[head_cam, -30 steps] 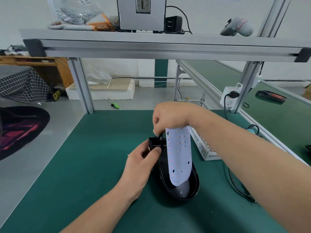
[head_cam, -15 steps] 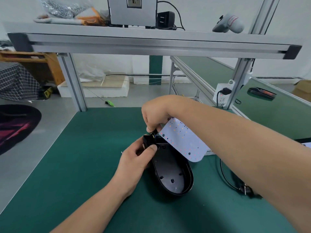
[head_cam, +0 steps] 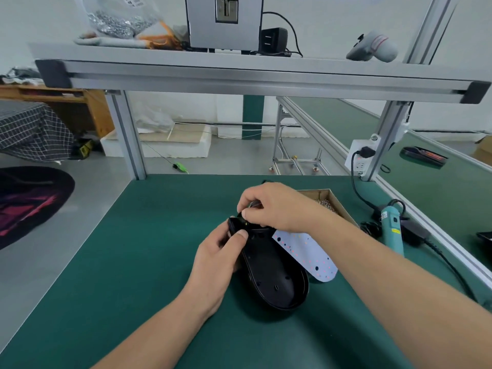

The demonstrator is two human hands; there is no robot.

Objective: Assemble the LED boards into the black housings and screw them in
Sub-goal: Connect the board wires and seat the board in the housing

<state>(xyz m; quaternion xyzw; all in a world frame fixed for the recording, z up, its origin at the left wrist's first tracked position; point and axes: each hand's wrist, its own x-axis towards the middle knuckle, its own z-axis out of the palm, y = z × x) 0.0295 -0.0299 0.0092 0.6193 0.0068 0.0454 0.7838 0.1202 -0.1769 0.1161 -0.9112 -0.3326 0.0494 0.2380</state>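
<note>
while beside black housing [head_cam: 274, 278], led board [head_cam: 308, 254]

light: bright, even, diffuse
shadows: soft, beneath the black housing [head_cam: 277, 278] on the green mat [head_cam: 133, 262]
blur: slight smear on the right hand [head_cam: 269, 206]
edges: wide-angle stretch — frame posts [head_cam: 127, 134] lean outward

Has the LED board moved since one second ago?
Yes. The LED board swung to the right, off the housing. It was upright over the housing and now lies beside its right rim.
</note>
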